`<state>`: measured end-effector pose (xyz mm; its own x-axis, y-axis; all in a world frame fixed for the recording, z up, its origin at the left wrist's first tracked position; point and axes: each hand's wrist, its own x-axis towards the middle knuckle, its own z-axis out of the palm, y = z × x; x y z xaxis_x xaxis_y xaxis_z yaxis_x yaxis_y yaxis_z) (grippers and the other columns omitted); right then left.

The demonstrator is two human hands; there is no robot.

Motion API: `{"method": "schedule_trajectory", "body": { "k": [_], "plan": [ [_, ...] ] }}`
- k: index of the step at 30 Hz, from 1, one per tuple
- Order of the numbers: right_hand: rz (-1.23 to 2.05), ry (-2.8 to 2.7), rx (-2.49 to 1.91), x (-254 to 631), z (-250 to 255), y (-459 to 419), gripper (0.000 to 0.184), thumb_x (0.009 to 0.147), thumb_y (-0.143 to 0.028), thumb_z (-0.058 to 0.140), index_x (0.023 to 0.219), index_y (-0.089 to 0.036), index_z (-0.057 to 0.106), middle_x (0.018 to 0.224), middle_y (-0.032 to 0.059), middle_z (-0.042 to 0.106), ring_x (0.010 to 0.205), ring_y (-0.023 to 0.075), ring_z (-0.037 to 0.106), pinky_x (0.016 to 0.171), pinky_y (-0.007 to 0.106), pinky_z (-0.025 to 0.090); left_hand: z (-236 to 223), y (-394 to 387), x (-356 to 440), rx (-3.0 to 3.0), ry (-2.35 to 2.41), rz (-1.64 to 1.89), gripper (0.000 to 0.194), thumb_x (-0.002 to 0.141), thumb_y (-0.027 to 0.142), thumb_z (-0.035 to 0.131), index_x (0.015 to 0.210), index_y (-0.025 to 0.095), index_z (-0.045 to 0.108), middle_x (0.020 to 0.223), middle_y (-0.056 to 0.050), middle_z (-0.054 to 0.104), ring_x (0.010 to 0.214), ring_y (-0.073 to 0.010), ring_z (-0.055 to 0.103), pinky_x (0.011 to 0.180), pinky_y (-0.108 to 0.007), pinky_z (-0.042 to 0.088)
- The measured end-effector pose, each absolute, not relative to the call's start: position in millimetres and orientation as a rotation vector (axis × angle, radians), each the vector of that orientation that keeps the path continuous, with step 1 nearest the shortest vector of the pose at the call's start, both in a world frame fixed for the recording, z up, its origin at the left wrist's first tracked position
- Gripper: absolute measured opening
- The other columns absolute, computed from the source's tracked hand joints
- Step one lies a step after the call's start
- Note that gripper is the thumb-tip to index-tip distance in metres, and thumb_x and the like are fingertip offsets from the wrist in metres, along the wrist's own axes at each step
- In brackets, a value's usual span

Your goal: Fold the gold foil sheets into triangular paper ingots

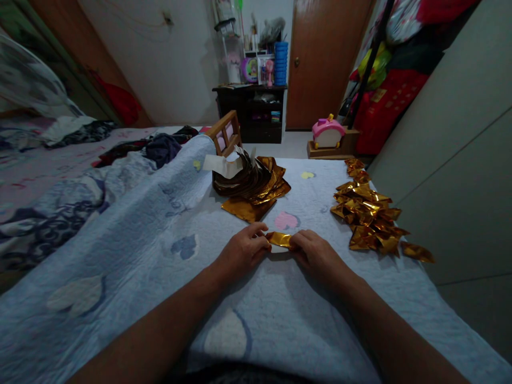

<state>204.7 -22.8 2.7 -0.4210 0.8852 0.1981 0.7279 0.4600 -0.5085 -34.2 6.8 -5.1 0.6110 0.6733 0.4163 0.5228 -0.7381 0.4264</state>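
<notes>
Foil [279,239], gold and folded into a short strip with a pale edge below, sits near the middle of the frame in the head view, held between the two hands. The left hand [244,248] pinches its left end with thumb and fingers drawn close together; the right hand [316,253] grips the right end, its fingers also closed. Both forearms reach in from the bottom of the frame over a light blue cover [160,304] patterned with hearts.

Just beyond the left hand, above the middle of the frame, lies a fanned stack of gold sheets [256,184], with pale strips curling up at its upper left. At right, a heap of folded gold pieces [366,213] runs along the edge of the cover, a single piece at its lower right end.

A wooden frame [224,133] stands behind the stack. In the upper middle is a dark cabinet [250,114] with a blue container [280,64] on top; right of it are a brown door [326,58] and a pink toy [328,133]. A fan [28,74] shows at upper left.
</notes>
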Motion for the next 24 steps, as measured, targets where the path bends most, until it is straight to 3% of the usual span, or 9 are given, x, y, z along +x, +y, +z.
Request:
{"method": "schedule_trajectory", "body": {
  "k": [6,18,24],
  "plan": [
    [0.519,-2.253,-1.391,205,1,-23,0.019,0.086,-0.001,0.053,0.09,-0.018,0.061,0.089,0.0053,0.064,0.085,0.0194,0.056,0.076,0.03,0.042,-7,9,-33,2.647,0.89,0.685,0.011,0.096,0.017,0.057,0.091,0.018,0.067,0.094,-0.005,0.071,0.089,-0.02,0.064,0.079,-0.032,0.051],
    [0.638,-2.263,-1.577,204,12,-24,0.014,0.09,-0.011,0.058,0.088,-0.017,0.07,0.088,0.0057,0.065,0.083,0.0184,0.059,0.075,0.028,0.04,-8,13,-31,2.469,1.035,0.675,0.013,0.099,0.018,0.051,0.096,0.017,0.064,0.094,-0.007,0.071,0.089,-0.0213,0.062,0.081,-0.033,0.048],
    [0.611,-2.227,-1.715,202,11,-22,0.02,0.095,-0.02,0.054,0.089,-0.016,0.072,0.09,0.0085,0.069,0.085,0.0207,0.062,0.077,0.03,0.04,-8,15,-24,2.395,1.145,0.61,0.012,0.096,0.015,0.052,0.098,0.017,0.064,0.095,-0.007,0.069,0.092,-0.0228,0.06,0.082,-0.033,0.047]
  ]
}}
